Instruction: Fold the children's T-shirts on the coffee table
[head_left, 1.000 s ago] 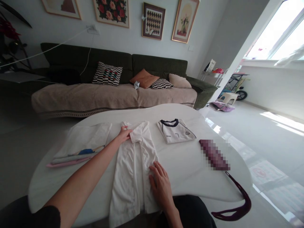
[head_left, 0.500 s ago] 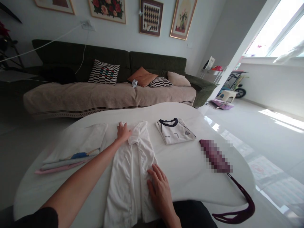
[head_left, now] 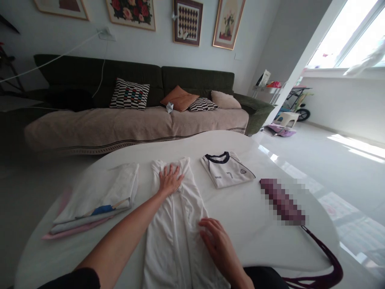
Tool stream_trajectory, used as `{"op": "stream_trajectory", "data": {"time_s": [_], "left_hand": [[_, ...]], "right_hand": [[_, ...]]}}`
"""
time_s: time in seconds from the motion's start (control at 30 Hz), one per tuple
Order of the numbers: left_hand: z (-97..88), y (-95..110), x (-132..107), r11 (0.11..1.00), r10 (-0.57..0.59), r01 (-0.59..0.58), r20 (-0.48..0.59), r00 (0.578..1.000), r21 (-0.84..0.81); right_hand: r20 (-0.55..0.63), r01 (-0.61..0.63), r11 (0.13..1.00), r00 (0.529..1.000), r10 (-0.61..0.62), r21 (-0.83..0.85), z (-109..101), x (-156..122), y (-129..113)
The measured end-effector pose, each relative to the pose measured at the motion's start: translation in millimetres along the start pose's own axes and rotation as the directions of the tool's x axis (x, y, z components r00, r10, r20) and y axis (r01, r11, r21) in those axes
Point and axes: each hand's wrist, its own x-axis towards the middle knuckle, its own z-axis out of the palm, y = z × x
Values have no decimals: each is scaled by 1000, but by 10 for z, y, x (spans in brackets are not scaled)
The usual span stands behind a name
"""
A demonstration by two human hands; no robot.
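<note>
A white shirt, folded into a long narrow strip, lies lengthwise on the white table in front of me. My left hand rests flat near its far end, fingers spread on the cloth. My right hand lies open on the shirt's right edge close to me, palm down. Neither hand holds anything.
A folded white jersey with a dark collar lies to the right. A stack of folded clothes sits at the left. A blurred dark red object with a cord is near the right edge. A sofa stands behind the table.
My left hand let go of the folded sleeve end and now lies flat on it. My right hand slid slightly right and nearer along the shirt's edge. The camera shifted a little.
</note>
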Motion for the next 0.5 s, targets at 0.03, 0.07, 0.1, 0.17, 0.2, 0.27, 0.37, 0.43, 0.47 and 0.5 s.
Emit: {"op": "stream_trajectory", "data": {"time_s": [0.03,0.07,0.1,0.17,0.2,0.27,0.37,0.43,0.47,0.5], "left_hand": [[-3,8,-4,1000,-3,3,-2,1000,8],[-4,17,-8,1000,-8,8,-2,1000,13],[-5,24,-13,1000,-15,15,-1,1000,15],[-6,31,-20,1000,-26,26,-6,1000,13],[-7,32,-22,999,-30,30,-13,999,12],[-11,29,-25,999,-38,38,-24,999,17],[-14,23,-27,998,-44,45,-19,999,37],[-10,20,-29,997,-52,52,-13,999,53],[-6,17,-29,996,-58,58,-12,998,61],[-1,13,-28,996,-62,63,-13,998,66]], "right_hand": [[7,-24,1000,1000,24,19,-38,133,19],[12,-49,999,999,48,22,-69,295,45],[19,-73,997,997,73,4,-89,482,78],[40,-112,991,993,115,-70,-90,911,165],[51,-127,986,990,133,-109,-70,1137,217],[63,-151,975,985,163,-162,4,1579,327],[61,-179,962,979,195,-205,148,2133,481],[66,-202,950,972,224,-239,231,2407,563],[75,-208,943,969,234,-259,265,2519,595],[88,-208,938,967,241,-276,292,2617,621]]}}
